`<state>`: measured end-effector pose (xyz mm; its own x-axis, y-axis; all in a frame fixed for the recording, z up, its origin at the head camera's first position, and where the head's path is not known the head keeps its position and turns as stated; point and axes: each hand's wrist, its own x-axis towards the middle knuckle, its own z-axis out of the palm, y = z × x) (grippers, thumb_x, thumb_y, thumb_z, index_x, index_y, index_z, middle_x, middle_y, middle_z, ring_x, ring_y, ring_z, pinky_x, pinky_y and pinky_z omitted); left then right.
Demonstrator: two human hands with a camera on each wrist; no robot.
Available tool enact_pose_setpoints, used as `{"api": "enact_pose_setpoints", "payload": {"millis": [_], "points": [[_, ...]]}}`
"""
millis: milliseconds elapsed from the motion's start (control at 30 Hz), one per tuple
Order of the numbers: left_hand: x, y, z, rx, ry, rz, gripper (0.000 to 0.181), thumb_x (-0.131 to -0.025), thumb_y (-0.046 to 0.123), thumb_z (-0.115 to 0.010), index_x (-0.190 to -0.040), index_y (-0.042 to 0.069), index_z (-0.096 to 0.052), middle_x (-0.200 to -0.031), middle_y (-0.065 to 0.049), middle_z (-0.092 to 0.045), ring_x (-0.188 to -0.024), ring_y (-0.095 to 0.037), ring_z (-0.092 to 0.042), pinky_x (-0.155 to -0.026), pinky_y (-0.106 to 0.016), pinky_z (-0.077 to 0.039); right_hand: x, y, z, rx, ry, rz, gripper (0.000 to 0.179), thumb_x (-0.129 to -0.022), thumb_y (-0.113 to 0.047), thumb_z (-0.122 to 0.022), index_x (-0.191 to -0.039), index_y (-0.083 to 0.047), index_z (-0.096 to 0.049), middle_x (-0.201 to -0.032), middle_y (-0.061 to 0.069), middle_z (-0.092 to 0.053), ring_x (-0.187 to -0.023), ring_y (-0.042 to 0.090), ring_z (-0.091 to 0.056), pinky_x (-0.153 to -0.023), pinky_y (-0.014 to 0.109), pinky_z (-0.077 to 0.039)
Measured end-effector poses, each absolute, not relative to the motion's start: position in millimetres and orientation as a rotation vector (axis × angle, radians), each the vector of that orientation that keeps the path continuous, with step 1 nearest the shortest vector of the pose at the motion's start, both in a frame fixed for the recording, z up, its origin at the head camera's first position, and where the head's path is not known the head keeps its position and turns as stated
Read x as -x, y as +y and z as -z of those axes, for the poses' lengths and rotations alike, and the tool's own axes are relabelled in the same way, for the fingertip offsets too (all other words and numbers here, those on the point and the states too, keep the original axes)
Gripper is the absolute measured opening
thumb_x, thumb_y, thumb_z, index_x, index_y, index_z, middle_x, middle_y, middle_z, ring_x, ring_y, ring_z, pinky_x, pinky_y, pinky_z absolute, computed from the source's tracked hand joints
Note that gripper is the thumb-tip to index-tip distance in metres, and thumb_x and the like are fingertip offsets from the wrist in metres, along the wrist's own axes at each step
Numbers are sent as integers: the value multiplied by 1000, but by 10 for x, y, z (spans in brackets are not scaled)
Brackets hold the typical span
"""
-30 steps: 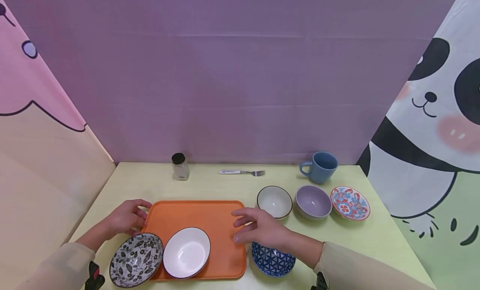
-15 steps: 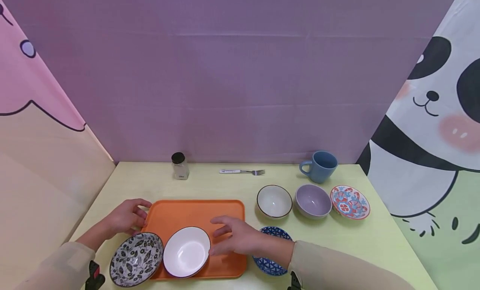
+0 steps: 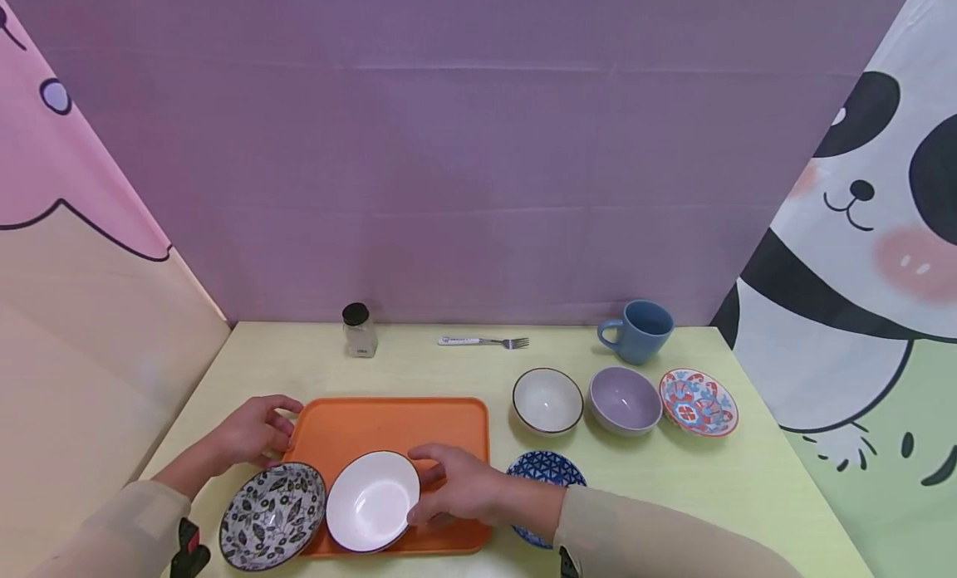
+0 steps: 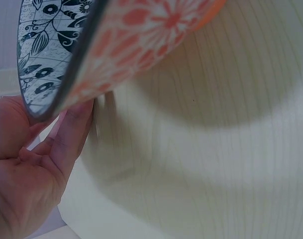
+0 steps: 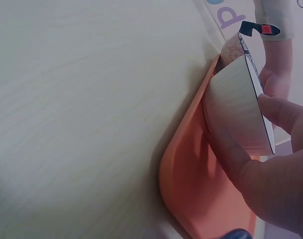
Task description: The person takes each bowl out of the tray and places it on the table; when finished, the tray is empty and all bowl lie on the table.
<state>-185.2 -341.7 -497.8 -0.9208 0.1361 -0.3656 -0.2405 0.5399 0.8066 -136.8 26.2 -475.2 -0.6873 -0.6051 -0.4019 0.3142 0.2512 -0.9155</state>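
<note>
A white bowl with a dark rim (image 3: 366, 503) stands on the orange tray (image 3: 389, 416). My right hand (image 3: 459, 482) grips its right side, the thumb at the rim and the fingers against the outer wall, as the right wrist view shows. Left of it, a black-and-white floral bowl (image 3: 271, 516) tilts over the tray's front left corner; its outside has a red pattern in the left wrist view. My left hand (image 3: 257, 433) is at the tray's left edge, just behind the floral bowl, with fingers loosely bent and partly hidden by that bowl in the left wrist view.
A blue patterned bowl (image 3: 546, 466) sits right of the tray, partly under my right forearm. Behind it stand a small white bowl (image 3: 547, 401), a purple bowl (image 3: 625, 401), a red-and-blue patterned dish (image 3: 699, 402) and a blue mug (image 3: 645, 333). A fork (image 3: 482, 342) and a black-lidded jar (image 3: 360, 333) lie farther back.
My right hand has moved left from above the blue patterned bowl to the white bowl and taken hold of its right rim. The left hand and the floral bowl have stayed put.
</note>
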Motion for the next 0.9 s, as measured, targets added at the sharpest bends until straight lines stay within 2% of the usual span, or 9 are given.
{"api": "enact_pose_setpoints", "payload": {"millis": [233, 467, 900], "points": [[1842, -3402, 4950, 103, 2408, -1331, 54, -88, -9, -61, -140, -8, -45, -98, -18, -59, -79, -28, -63, -63, -42, -61, 1355, 222, 4814, 248, 1735, 1588, 78, -79, 15, -76, -147, -12, -50, -114, 12, -67, -80, 27, -72, -67, 47, -64], [1857, -3416, 4961, 88, 2405, -1328, 54, -89, -9, -61, -140, -8, -44, -99, -18, -59, -79, -27, -63, -62, -41, -61, 1342, 210, 4824, 224, 1698, 1622, 76, -76, 15, -74, -143, -18, -57, -106, 12, -68, -74, 26, -72, -60, 47, -63], [1838, -3407, 4977, 95, 2399, -1343, 55, -88, -9, -61, -141, -8, -44, -99, -18, -59, -79, -27, -65, -64, -43, -62, 1277, 147, 4832, 91, 1686, 1683, 71, -77, 10, -65, -142, -17, -58, -105, 10, -68, -75, 26, -74, -58, 47, -62]]}}
